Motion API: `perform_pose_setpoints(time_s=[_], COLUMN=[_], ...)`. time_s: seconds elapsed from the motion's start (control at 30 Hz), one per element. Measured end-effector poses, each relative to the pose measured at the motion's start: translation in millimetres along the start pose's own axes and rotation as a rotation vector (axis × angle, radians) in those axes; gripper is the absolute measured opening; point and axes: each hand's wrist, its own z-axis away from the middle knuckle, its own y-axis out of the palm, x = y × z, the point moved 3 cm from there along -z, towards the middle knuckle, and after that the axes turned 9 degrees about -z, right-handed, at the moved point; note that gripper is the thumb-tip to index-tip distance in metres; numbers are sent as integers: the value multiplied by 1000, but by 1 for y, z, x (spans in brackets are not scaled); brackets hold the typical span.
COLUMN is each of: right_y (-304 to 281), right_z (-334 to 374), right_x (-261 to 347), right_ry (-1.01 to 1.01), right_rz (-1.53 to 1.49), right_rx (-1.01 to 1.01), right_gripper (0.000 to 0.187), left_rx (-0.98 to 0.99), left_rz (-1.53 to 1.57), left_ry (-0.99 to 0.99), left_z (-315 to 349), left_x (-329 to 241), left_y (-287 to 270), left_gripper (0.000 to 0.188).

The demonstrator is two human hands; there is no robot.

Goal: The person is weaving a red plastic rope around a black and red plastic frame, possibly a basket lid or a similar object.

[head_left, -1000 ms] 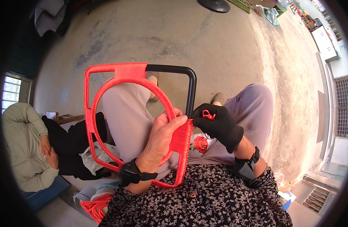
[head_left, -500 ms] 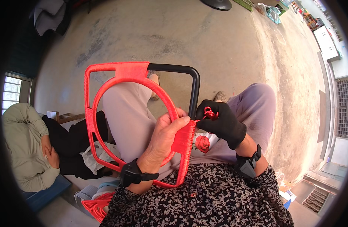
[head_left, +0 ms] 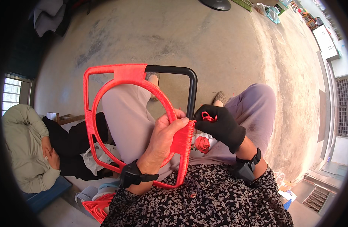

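Note:
A rounded square frame (head_left: pixel 91 70) with a ring inside it rests over my lap, mostly wrapped in red cord. Its upper right corner is bare black tube (head_left: pixel 191 75). My left hand (head_left: pixel 161 133) is bare and closed round the frame's right side, its thumb pressed on the wrapping just below the bare tube. Beside it my right hand (head_left: pixel 220 125), in a black glove, is closed on a small bundle of red cord (head_left: pixel 209 117). The cord meets the frame near my left thumb. A red rose print (head_left: pixel 202 144) shows on something white beneath my hands.
To the left a person (head_left: pixel 30 147) sits on a blue bench (head_left: pixel 49 195) with hands folded. More red-wrapped pieces (head_left: pixel 100 207) lie low at my left. A black round base (head_left: pixel 216 4) and a green broom head (head_left: pixel 242 4) stand far ahead on the concrete floor (head_left: pixel 204 41).
The frame has shifted slightly left, its top edge a little lower. My right hand has turned slightly, and less of the red cord shows at its fingers. Both hands keep their hold.

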Motion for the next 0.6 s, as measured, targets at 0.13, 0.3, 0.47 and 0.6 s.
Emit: perform_pose_setpoints(time_s=[0.13, 0.3, 0.47, 0.6], right_y=[-16, -12, -5, 1], right_z=[-1, 0, -1, -1], right_x=[-16, -13, -7, 2], right_ry=[266, 38, -18, -132], right_rz=[-297, -170, -60, 76], right_rx=[-256, -133, -52, -83], right_gripper=[15, 25, 18, 12], left_rx=[9, 50, 35, 40], left_rz=[0, 24, -65, -23], left_ry=[-40, -75, -55, -59], left_z=[0, -1, -2, -4], left_x=[-2, -3, -3, -1], left_y=[2, 3, 3, 2], left_gripper=[11, 13, 15, 14])
